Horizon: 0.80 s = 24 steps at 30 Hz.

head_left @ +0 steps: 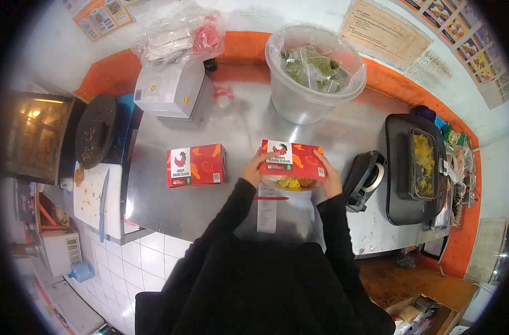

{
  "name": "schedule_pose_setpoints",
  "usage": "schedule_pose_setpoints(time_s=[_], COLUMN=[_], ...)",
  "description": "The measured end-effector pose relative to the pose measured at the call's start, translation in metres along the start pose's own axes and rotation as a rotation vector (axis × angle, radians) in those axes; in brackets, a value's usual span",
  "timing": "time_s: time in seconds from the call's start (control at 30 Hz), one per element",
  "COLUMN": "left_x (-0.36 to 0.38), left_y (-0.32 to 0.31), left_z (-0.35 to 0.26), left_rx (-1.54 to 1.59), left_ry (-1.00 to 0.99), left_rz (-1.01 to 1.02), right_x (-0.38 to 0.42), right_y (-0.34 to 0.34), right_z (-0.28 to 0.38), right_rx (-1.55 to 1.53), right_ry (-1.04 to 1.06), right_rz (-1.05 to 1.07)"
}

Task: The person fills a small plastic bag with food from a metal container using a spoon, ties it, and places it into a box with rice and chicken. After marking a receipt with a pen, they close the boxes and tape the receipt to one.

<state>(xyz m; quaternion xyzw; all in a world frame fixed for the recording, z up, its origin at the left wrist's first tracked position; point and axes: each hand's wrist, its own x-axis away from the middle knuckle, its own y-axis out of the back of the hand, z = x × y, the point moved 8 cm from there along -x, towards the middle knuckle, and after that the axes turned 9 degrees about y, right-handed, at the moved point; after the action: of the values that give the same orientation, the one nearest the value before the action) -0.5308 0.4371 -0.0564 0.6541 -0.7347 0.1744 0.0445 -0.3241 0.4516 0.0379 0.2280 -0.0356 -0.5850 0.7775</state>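
Both hands grip the same red box [292,159], the left hand [253,170] closed on its left edge and the right hand [328,177] closed on its right edge, so that it sits just above the steel surface [249,125] with yellowish food showing under its front lip. The box looks like thin printed card: light and fairly stiff, but easy to crush at the corners, and probably a little slick on its glossy faces, so the short side edges seem the sound places to hold it, kept level because of the food. A second red box [196,165] lies closed well to the left. A paper slip [266,207] rests on the surface near the person's body. Farther back stand a clear tub [313,75] of green leaves in bags and a white printer [170,89], and to the right a tape dispenser [365,180] and a dark tray [400,173]. White tiles cover the floor, orange trim edges the wall.
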Motion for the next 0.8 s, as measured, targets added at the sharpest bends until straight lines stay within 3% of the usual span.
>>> schedule_pose_setpoints(time_s=[0.07,0.1,0.17,0.3,0.37,0.5,0.57,0.6,0.67,0.8], left_x=[0.004,-0.005,-0.025,0.005,0.036,0.017,0.018,0.007,-0.022,-0.022], left_y=[-0.002,0.008,0.005,-0.006,-0.013,-0.003,0.005,0.013,0.029,0.023], left_z=[-0.032,-0.028,-0.011,-0.034,-0.057,0.005,0.021,0.039,0.091,0.096], left_rx=[-0.373,-0.374,-0.687,-0.727,-0.640,-0.411,-0.562,-0.565,-0.210,-0.311], left_ry=[-0.152,-0.154,-0.248,-0.197,-0.244,-0.359,-0.303,-0.303,-0.169,-0.164], left_rz=[-0.015,-0.016,0.213,0.007,-0.151,-0.074,-0.064,-0.069,0.005,-0.082], right_x=[-0.009,-0.015,-0.019,-0.004,0.006,0.019,0.023,0.021,0.021,0.033], right_y=[0.011,0.012,0.012,0.006,0.003,-0.008,-0.014,-0.015,-0.020,-0.029], right_z=[0.010,0.013,0.021,-0.002,-0.002,-0.006,0.006,0.009,0.010,-0.006], right_rx=[0.028,0.028,0.009,-0.130,-0.209,-0.313,-0.056,-0.060,0.234,0.380], right_ry=[-0.092,-0.115,-0.213,-0.223,-0.037,0.048,0.229,0.233,0.228,0.201], right_rz=[0.103,0.187,0.335,0.387,0.336,0.319,0.427,0.429,0.492,0.485])
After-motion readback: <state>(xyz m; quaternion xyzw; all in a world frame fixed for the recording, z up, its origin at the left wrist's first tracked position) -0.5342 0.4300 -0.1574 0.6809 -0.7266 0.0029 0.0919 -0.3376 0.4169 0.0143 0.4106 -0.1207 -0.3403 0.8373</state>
